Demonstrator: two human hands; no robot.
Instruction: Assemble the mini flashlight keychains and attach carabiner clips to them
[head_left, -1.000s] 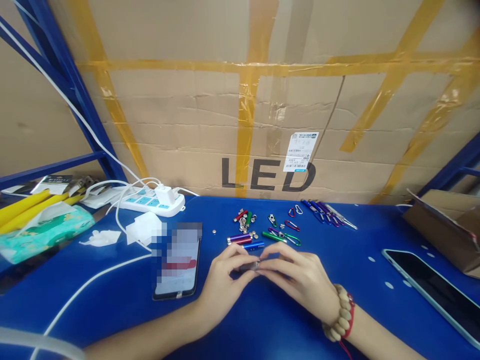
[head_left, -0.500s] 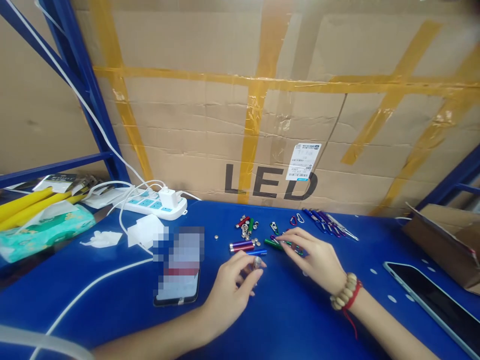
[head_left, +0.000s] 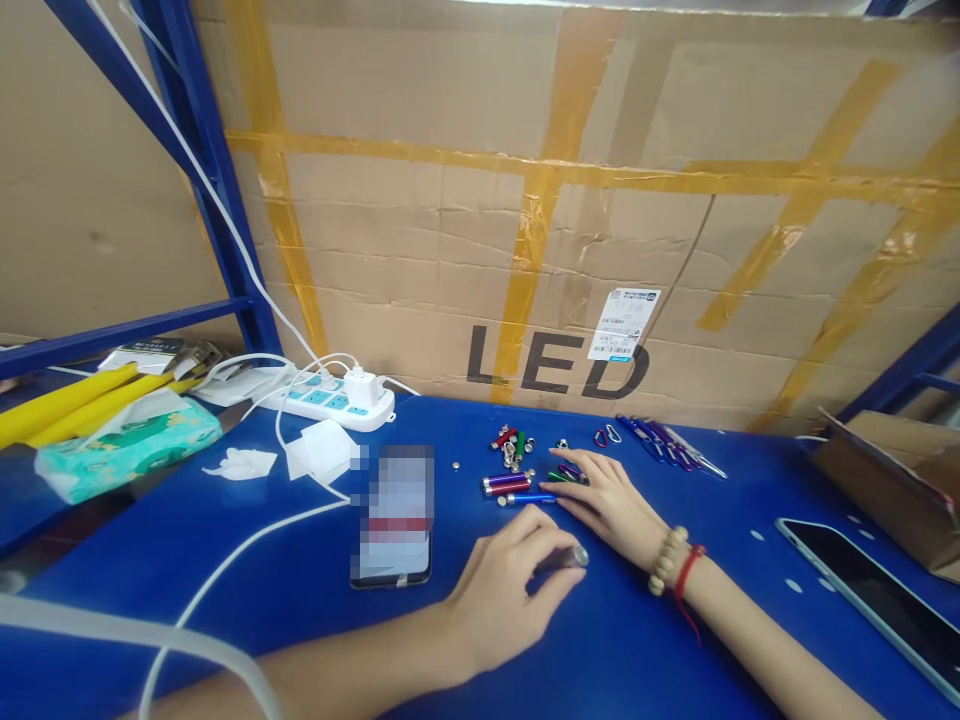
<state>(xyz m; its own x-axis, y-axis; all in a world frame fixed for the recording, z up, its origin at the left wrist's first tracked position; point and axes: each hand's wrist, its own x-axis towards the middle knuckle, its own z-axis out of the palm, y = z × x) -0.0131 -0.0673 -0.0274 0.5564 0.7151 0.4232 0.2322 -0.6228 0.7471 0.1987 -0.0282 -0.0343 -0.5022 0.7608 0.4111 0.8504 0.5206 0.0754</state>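
My left hand (head_left: 510, 585) rests on the blue table (head_left: 225, 540) with its fingers closed round a small dark metal tube (head_left: 566, 556) whose silver end pokes out to the right. My right hand (head_left: 607, 500), with a bead bracelet on the wrist, reaches forward over a green tube and clip (head_left: 561, 474); its fingers press down on them, and whether anything is gripped is hidden. Just left of it lie purple, red and blue tubes (head_left: 510, 486) and a small heap of silver caps and button cells (head_left: 512, 448).
A phone (head_left: 394, 520) lies left of my hands, with a white cable (head_left: 247, 555) running past it. A power strip (head_left: 337, 400), tissues and yellow sticks sit at the back left. More clips (head_left: 660, 440) lie at the back right. A second phone (head_left: 870, 595) and a cardboard box (head_left: 892, 480) are on the right.
My hands have parted: the right one left the tube and reached forward to the green pieces, while the left one kept the tube and lowered it onto the table. The camera shifted left.
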